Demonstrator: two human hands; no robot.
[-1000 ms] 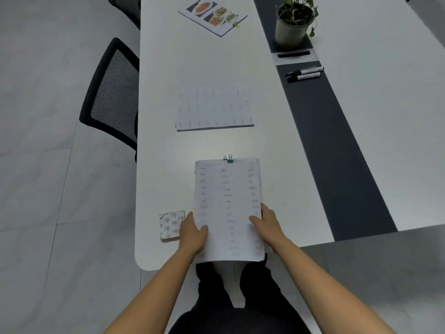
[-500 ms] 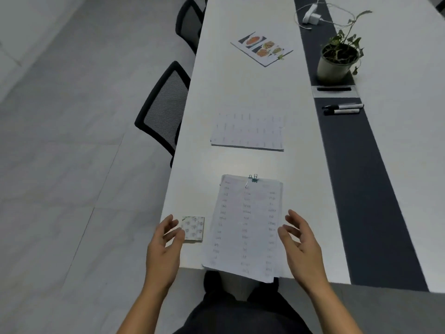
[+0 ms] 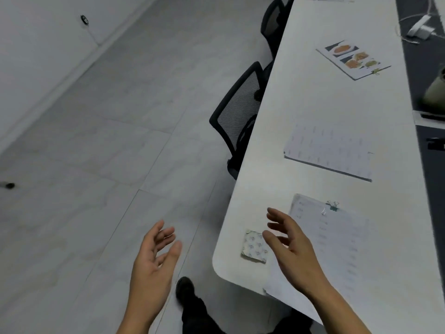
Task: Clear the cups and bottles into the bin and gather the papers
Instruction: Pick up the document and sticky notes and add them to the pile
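A clipped stack of printed papers (image 3: 337, 247) with a green binder clip lies at the near end of the long white table (image 3: 320, 109), its lower edge hanging over the table's rim. A second sheaf of papers (image 3: 330, 151) lies further up the table, and a sheet with food pictures (image 3: 352, 59) beyond it. My right hand (image 3: 292, 249) hovers open over the left edge of the clipped stack, holding nothing. My left hand (image 3: 154, 261) is open in the air over the floor, left of the table. No cups, bottles or bin are in view.
A small patterned pad (image 3: 254, 245) sits at the table's near left corner. Two black mesh chairs (image 3: 238, 116) stand along the table's left side. A plant pot (image 3: 435, 92), markers and a charger lie on the dark centre strip. Grey tiled floor spreads to the left.
Both hands let go of the clipped stack, which stays on the table, and lifted away. The view has swung left toward the floor.
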